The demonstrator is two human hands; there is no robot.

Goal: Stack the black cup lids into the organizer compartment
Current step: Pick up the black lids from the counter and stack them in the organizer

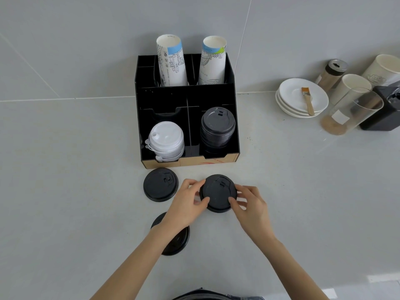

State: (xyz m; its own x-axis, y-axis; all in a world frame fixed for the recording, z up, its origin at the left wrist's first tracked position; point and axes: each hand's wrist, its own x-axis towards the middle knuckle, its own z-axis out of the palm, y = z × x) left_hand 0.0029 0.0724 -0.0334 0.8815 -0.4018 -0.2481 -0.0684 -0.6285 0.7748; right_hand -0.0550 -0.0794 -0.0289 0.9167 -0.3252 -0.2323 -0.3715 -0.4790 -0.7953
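Both hands' fingers [200,201] pinch black lid [217,191] rim (opposite sides), near organizer [186,98].

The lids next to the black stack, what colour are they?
White lids, seen in the head view.

Bare forearms, bare hands [216,204], no sleeves; dark garment at waist.

lids in your hands [218,192]: black
organizer [186,98]: black, tan front edge
left stack of lids [166,139]: white
paper cups [172,61]: white, blue bands, line drawings
saucers [303,97]: white
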